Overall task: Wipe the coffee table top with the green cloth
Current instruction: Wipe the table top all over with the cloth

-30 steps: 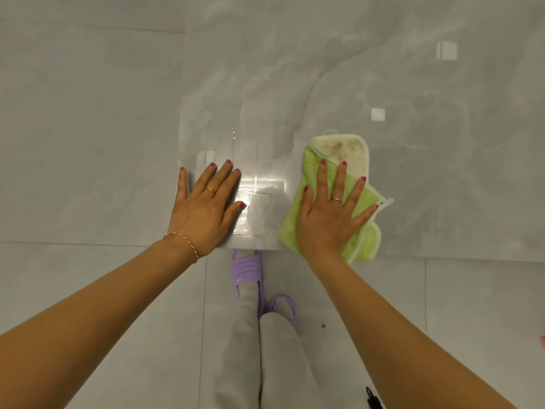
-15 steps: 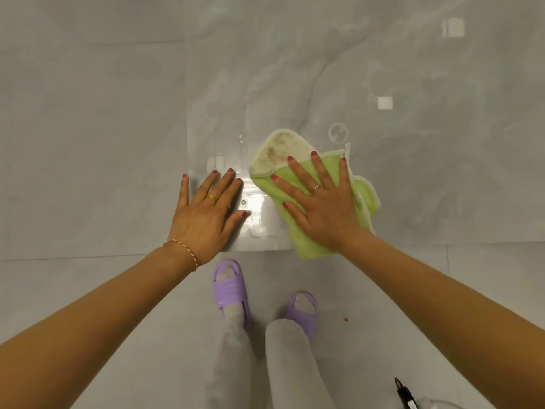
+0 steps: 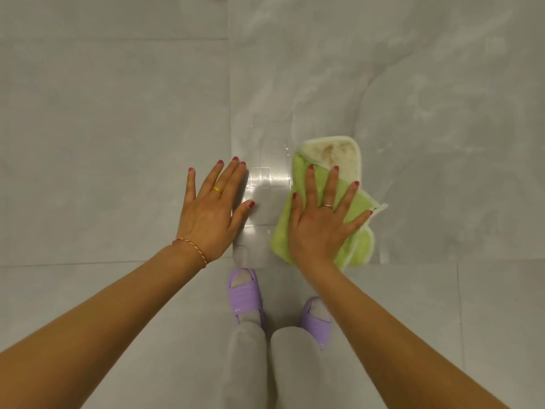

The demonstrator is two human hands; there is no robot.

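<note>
R hand (image 3: 320, 224) flat, fingers spread, pressing green cloth (image 3: 306, 202) (stained pale corner folded up) onto glossy bench (image 3: 265, 202) near its front edge. L hand (image 3: 211, 209) flat & empty beside it.

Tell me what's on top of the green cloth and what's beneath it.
The right hand lies flat on the green cloth, fingers spread. Beneath it is the coffee table top; the covered patch cannot be seen.
</note>
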